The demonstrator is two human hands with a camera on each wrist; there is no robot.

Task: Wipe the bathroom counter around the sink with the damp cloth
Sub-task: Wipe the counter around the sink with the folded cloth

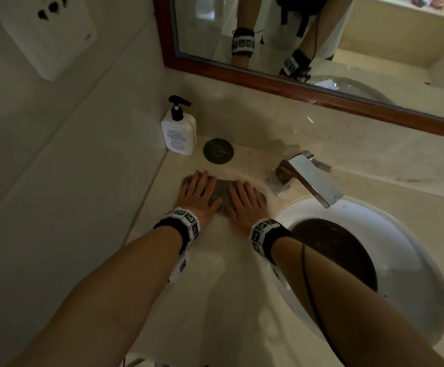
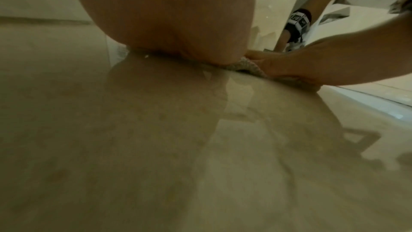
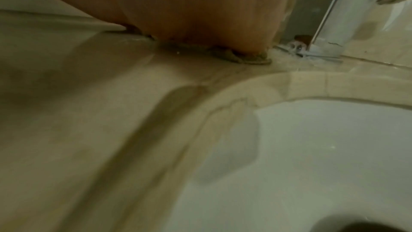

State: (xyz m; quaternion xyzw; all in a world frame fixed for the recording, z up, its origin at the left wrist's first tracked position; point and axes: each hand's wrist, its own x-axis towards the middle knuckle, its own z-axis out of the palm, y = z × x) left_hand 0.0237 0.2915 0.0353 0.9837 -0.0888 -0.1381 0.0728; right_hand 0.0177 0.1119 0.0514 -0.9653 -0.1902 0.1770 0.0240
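Head view shows the left hand (image 1: 198, 193) and right hand (image 1: 244, 203) flat, fingers spread, pressing the grey cloth (image 1: 222, 194) on the beige counter (image 1: 215, 274), left of the white sink (image 1: 414, 247) and near the faucet (image 1: 308, 176); a soap bottle (image 1: 179, 133) stands farther back.

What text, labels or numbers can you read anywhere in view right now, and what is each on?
No text can be read.
Pump bottle: printed label, too small and blurred.
Wall plate: small mark at its corner, illegible.
Round dark disc on the counter: a faint symbol, not readable.
Wrist bands: black-and-white pattern squares, no words.
Faucet, cloth: no markings seen.
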